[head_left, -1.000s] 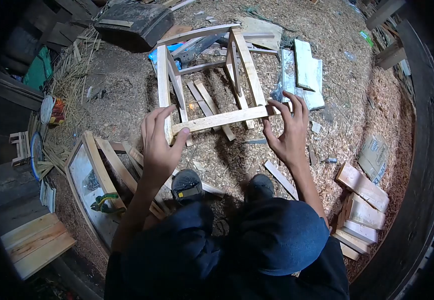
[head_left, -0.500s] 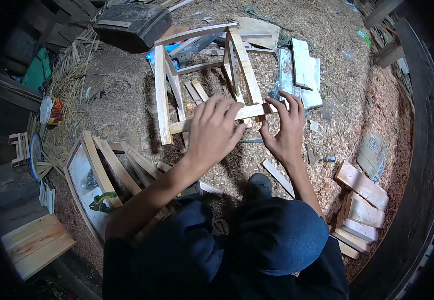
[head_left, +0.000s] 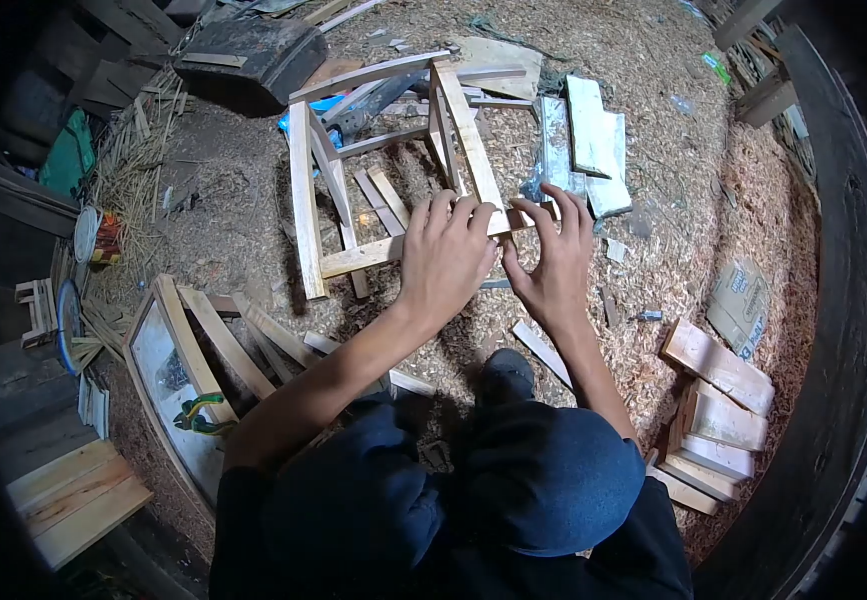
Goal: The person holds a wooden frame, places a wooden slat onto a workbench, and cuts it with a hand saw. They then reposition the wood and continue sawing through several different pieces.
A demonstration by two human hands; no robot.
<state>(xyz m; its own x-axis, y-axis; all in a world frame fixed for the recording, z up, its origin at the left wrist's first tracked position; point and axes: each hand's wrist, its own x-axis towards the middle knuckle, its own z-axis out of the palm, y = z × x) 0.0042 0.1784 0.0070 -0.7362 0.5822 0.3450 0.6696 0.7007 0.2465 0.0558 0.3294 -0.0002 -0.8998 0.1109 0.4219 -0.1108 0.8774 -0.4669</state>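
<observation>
A wooden stool-like frame (head_left: 302, 195) of pale battens stands on the shavings in front of me. Across its near side runs a wooden rail (head_left: 364, 256). My left hand (head_left: 446, 248) lies over this rail, fingers curled across its far edge and thumb on the near side. At the rail's right end my right hand (head_left: 558, 258) has its fingers bent over the wood and the thumb below, in a pinch around it. The rail's middle is hidden under my left hand.
Pliers (head_left: 202, 415) with green and yellow handles rest on a framed mirror-like panel (head_left: 159, 355) at left. Cut wooden blocks (head_left: 719, 365) are piled at right. White-faced boards (head_left: 589, 125) lie beyond the frame, and a dark block (head_left: 254, 65) sits at the back left.
My right hand has moved closer to my left hand along the rail, its fingers nearer the wood. The whole view has shifted slightly, and the frame appears a little further left.
</observation>
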